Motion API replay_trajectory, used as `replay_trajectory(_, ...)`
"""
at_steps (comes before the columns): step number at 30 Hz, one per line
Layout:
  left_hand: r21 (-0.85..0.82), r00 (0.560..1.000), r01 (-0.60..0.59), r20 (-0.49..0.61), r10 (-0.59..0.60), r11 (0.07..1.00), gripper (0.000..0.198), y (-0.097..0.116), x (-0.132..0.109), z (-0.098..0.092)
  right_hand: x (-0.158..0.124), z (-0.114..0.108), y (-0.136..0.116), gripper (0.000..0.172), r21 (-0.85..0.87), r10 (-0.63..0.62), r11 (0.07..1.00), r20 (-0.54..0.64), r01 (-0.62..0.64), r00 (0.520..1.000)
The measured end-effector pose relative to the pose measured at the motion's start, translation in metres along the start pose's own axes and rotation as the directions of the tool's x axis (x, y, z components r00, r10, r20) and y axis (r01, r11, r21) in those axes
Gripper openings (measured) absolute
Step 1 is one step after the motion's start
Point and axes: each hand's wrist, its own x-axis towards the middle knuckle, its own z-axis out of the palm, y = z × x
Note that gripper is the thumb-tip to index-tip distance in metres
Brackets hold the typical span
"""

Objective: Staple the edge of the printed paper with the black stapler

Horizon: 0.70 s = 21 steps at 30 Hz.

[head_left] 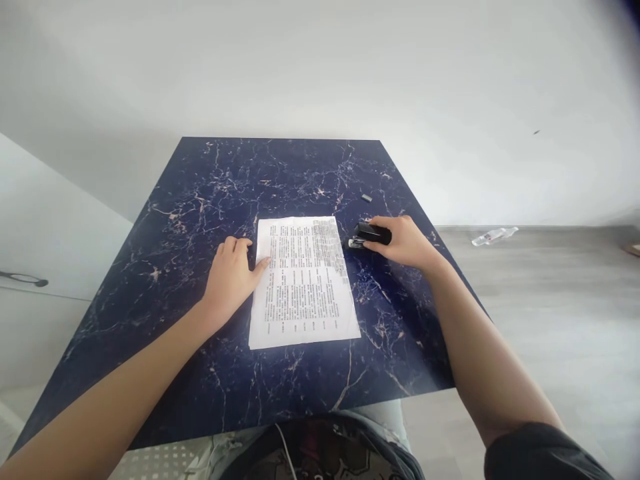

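Printed sheets of paper (303,287) lie flat in the middle of the table, seemingly a thin stack. My left hand (231,277) rests at their left edge, its thumb on the paper and its fingers spread on the table. To the right of the paper, my right hand (405,241) is wrapped round a black stapler (373,233). The stapler's front end points left, close to the paper's right edge and apart from it. A small grey-green block (367,198), perhaps a strip of staples, lies beyond the stapler.
The table (225,393) has a dark blue marbled top and stands by a white wall (300,67). A clear plastic package (494,236) lies on the grey floor at right. At left is a white cabinet (40,233) with a dark handle.
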Motion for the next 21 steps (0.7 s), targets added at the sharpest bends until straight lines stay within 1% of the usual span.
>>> replay_trajectory(2,-0.027,1.000,-0.001,0.012,0.002,1.000,0.027,0.003,-0.001,0.003,0.000,0.000,0.006,0.017,-0.025,0.004,1.000,0.038,-0.003,0.999)
replay_trajectory(5,-0.121,0.998,0.034,0.061,-0.027,0.992,0.012,0.008,0.000,0.002,0.000,0.000,0.009,0.015,-0.079,-0.012,0.997,0.107,0.020,0.994)
replay_trajectory(7,-0.180,0.996,0.048,0.078,-0.034,0.983,0.009,0.010,0.000,0.002,0.000,0.000,0.008,0.016,-0.080,-0.031,0.996,0.134,0.042,0.990)
replay_trajectory(8,-0.198,0.997,0.047,0.073,-0.033,0.979,0.009,0.011,0.000,0.001,0.000,0.000,0.007,0.020,-0.062,-0.040,0.997,0.141,0.049,0.989)
replay_trajectory(10,-0.217,0.998,0.049,0.039,-0.042,0.975,0.009,0.013,-0.001,0.001,0.001,0.001,0.004,0.032,-0.018,-0.040,0.999,0.137,0.043,0.990)
replay_trajectory(13,-0.262,0.996,0.085,-0.018,-0.093,0.961,0.009,0.017,-0.002,-0.002,0.002,0.003,-0.004,0.040,-0.005,0.016,1.000,0.131,-0.015,0.991)
replay_trajectory(15,-0.322,0.992,0.102,-0.033,-0.119,0.941,0.010,0.020,-0.003,-0.004,0.002,0.005,-0.011,0.049,-0.007,0.028,1.000,0.166,-0.027,0.986)
replay_trajectory(18,-0.442,0.990,0.086,-0.060,-0.125,0.893,0.014,0.024,-0.004,-0.009,0.001,0.006,-0.023,0.054,0.029,-0.028,0.999,0.221,0.022,0.975)
replay_trajectory(21,-0.550,0.984,0.031,-0.132,-0.123,0.835,0.017,0.025,-0.003,-0.010,-0.001,0.008,-0.033,0.058,0.090,-0.079,0.994,0.264,0.056,0.961)
